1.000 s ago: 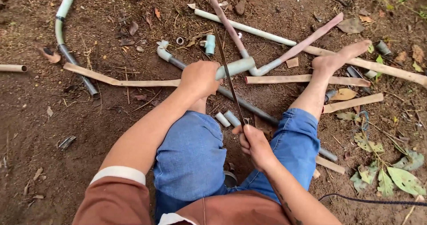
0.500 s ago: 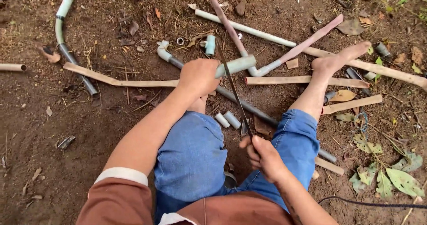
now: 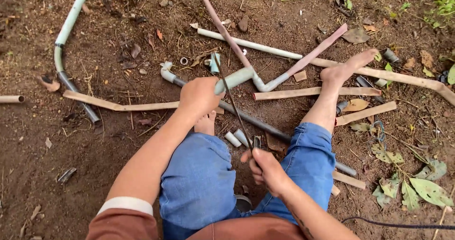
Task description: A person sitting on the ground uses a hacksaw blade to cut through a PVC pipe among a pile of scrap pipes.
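Note:
I sit on bare soil with my legs apart, in blue jeans. My left hand (image 3: 199, 96) grips a pale green pipe piece (image 3: 235, 78) joined to an elbow fitting and a pinkish pipe (image 3: 315, 51). My right hand (image 3: 266, 170) holds the lower end of a thin dark saw blade (image 3: 231, 97), which slants up across the green pipe just right of my left hand. My bare right foot (image 3: 348, 69) rests on a tan pipe (image 3: 303, 92). Two short cut pipe bits (image 3: 238, 138) lie between my knees.
A long dark pipe (image 3: 265, 124) runs diagonally under my legs. A white pipe (image 3: 246, 43) and a pinkish one (image 3: 220, 24) lie beyond. A green and dark bent pipe (image 3: 66, 50) lies at left. Leaves (image 3: 417, 188) and a black cable (image 3: 403, 225) are at right.
My right hand has drawn the blade back toward my body, moving lower and to the right. My left hand and the green pipe have stayed in place.

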